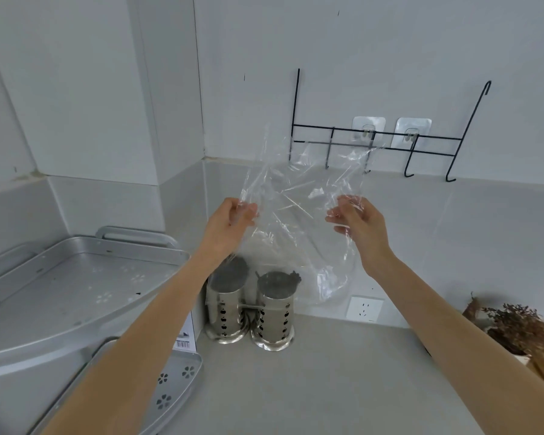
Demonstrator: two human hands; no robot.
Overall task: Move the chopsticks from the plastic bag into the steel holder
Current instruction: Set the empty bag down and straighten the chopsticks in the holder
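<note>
Counter (311, 372): we see it bare nearest us, grey and flat — free room in front of the holder.
Corner shelf (76, 277): a metal two-tier rack at our left, its trays holding nothing we can make out.
Steel holder (252, 309): twin perforated cylinders joined side by side, upright at the back of the counter; dark ends show at the right cylinder's rim, probably chopstick tips, though we cannot be sure.
Left hand (233, 221): its grip is pinched on the bag's left edge, raised above the holder.
Right hand (355, 221): its grip is closed on the bag's right edge, so the two together spread the film.
Plastic bag (299, 221): clear, crumpled, hanging between our hands just over the holder; we see no chopsticks in it — we judge it emptied.
Wire rack (374, 136): black, hung on wall hooks beyond the bag.
</note>
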